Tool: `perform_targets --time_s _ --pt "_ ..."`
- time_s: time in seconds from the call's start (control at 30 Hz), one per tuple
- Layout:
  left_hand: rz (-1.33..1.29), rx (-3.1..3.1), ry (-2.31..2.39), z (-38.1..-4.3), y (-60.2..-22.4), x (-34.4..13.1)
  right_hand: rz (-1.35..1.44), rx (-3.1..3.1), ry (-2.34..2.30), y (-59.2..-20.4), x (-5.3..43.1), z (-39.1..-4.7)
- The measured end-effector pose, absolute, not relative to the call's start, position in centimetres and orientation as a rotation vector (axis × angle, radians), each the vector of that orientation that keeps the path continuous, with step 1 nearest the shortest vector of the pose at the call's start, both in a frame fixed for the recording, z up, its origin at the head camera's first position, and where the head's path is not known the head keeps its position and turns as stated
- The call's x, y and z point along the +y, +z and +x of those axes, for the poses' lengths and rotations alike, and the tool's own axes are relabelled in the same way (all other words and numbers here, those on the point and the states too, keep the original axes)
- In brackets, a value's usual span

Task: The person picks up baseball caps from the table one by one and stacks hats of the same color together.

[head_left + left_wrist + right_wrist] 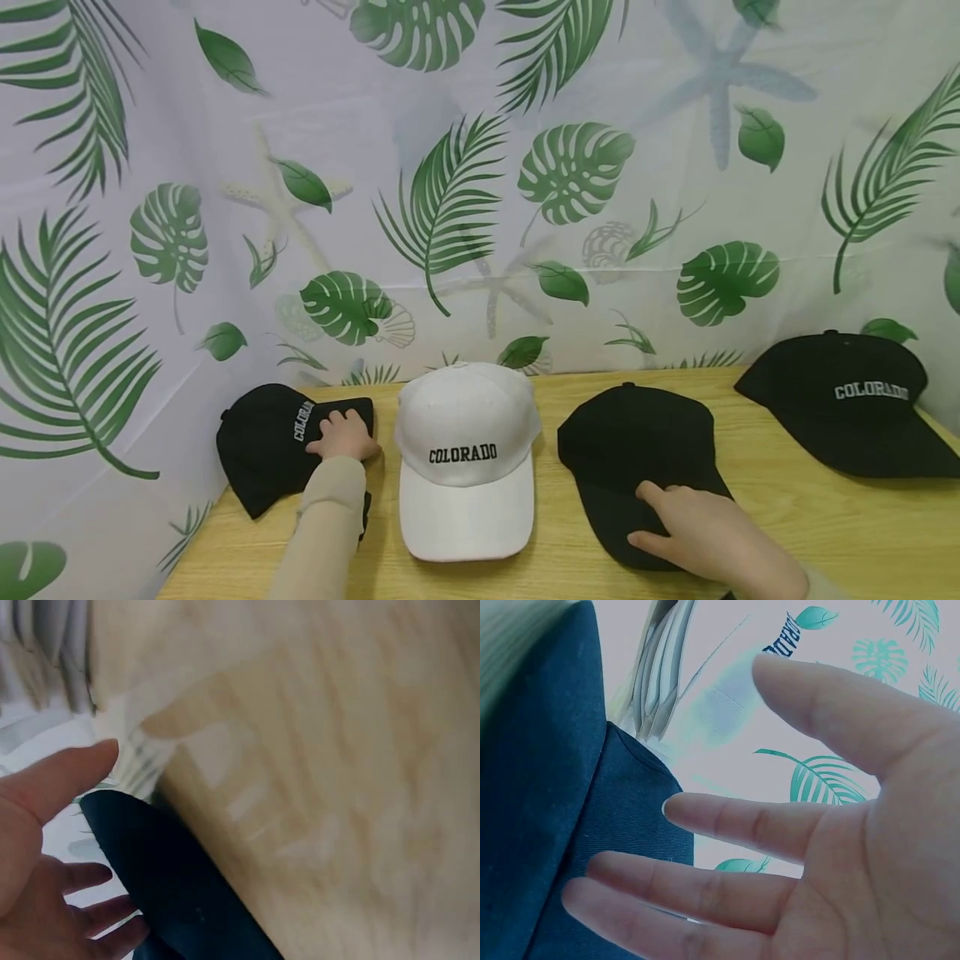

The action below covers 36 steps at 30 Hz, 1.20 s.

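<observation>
Pale yellow wood-grain worktop (855, 542): carries four curved-brim cloth caps, with its back edge along the backdrop.
Right hand (701, 529): reaches over the brim of the cap right of centre; thumb and fingers spread apart and nearly straight, clamped on nothing; whether the fingertips touch the cloth cannot be told.
Black round-crowned cloth cap (637, 450): right of the worktop's middle, brim towards the front edge, partly covered by the right hand.
White round-crowned cloth cap (467, 504): left of the worktop's middle, upright, brim towards the front edge, black COLORADO lettering across it.
Left hand (347, 435): in a cream sleeve (322, 521), over the brim of the leftmost cap; thumb stands apart from the lightly bent fingers; touching or just beside the brim, cannot tell.
Black cloth cap with sideways white COLORADO (262, 450): near the back left corner, brim towards the white cap.
Black cloth cap with level white COLORADO (813, 400): near the back right corner, brim pointing right and forward.
White leaf-printed fabric backdrop (322, 92): hangs behind everything.
</observation>
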<state>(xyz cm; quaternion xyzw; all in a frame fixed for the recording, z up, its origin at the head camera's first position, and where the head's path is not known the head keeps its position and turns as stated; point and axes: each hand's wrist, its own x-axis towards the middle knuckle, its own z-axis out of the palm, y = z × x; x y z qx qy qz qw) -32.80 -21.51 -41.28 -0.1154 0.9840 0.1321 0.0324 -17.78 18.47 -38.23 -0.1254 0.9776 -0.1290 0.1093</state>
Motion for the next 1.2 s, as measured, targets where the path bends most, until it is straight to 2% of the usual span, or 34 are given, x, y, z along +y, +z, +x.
perform_targets --time_s 0.23,0.53,1.0,1.2 --pt "-0.399 3.058 0.392 -32.7 -41.7 -22.8 -0.384 2.877 -0.389 -38.3 18.3 -17.8" --pt "-0.304 3.116 0.381 -32.2 -42.1 -23.7 -0.392 2.881 -0.386 -38.4 18.3 -17.8" --pt "-0.093 3.229 0.406 -29.3 -39.6 -23.2 -0.404 2.854 -0.406 -38.0 18.3 -17.7" --pt "-0.036 3.321 0.613 -27.8 -38.0 -22.3 -0.397 2.847 -0.415 -38.2 18.4 -17.7"
